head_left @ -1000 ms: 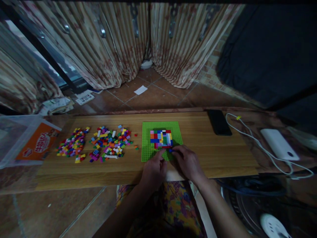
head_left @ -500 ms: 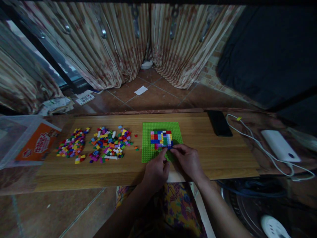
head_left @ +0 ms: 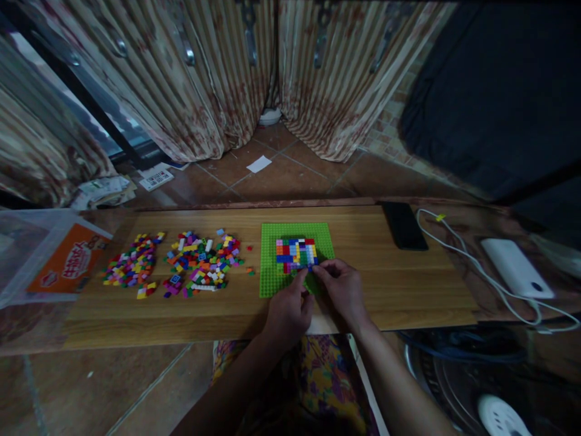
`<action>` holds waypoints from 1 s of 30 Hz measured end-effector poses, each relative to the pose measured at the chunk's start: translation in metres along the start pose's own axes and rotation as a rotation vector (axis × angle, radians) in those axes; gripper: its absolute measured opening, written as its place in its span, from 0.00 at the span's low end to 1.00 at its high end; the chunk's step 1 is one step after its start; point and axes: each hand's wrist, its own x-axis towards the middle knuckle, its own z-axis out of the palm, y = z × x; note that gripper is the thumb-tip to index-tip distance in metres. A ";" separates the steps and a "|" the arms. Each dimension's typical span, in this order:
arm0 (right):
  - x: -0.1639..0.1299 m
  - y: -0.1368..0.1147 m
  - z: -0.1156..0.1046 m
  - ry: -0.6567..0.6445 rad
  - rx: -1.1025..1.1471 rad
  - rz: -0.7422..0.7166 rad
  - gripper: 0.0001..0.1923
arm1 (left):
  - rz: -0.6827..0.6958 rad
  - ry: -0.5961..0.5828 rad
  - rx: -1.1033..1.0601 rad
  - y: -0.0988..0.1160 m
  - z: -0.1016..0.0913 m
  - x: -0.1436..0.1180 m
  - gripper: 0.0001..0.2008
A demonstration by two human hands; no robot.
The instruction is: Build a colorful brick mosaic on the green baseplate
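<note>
A patch of many-coloured toy bricks [head_left: 294, 253] is built up on a green studded baseplate [head_left: 269, 284]. At the patch's near right corner, my right hand [head_left: 344, 289] pinches a small blue brick [head_left: 314, 268] between thumb and forefinger. It touches or nearly touches the bricks; I cannot tell whether it is seated. My left hand [head_left: 290, 310] rests over the plate's near edge. Its forefinger reaches to the patch's near side, with the thumb apart from it and nothing visible between them. The other left fingers are curled and partly hidden.
Loose bricks lie in piles [head_left: 200, 263] on the left of the wooden board [head_left: 181, 321]. A clear plastic box [head_left: 27, 254] with an orange label stands at far left. To the right are a black phone [head_left: 403, 225], a white power bank [head_left: 516, 266] and its white cable [head_left: 481, 269].
My right fingertips have shifted slightly up and right at the patch's corner. The left hand stays almost where it was, its thumb a little higher. The loose piles look the same.
</note>
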 end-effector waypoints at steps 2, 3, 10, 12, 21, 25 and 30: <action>0.002 -0.002 -0.001 -0.020 0.019 0.040 0.18 | 0.008 0.008 0.013 0.000 0.001 0.000 0.28; 0.003 -0.003 -0.001 -0.036 0.028 0.061 0.18 | 0.009 0.012 0.022 0.000 0.001 0.000 0.28; 0.006 -0.010 -0.001 -0.102 0.104 0.177 0.17 | -0.011 0.006 0.082 -0.001 0.005 0.000 0.29; 0.006 -0.010 -0.001 -0.108 0.121 0.179 0.17 | -0.005 0.013 0.098 -0.001 0.005 0.000 0.29; 0.005 -0.010 -0.013 -0.128 0.213 0.153 0.25 | -0.019 -0.017 0.114 0.005 -0.007 -0.003 0.32; 0.001 -0.005 -0.014 -0.075 0.187 0.084 0.26 | -0.002 -0.019 0.103 0.007 -0.011 -0.006 0.32; -0.007 -0.003 -0.017 -0.033 0.002 -0.046 0.21 | 0.014 0.021 0.102 0.008 -0.011 -0.008 0.31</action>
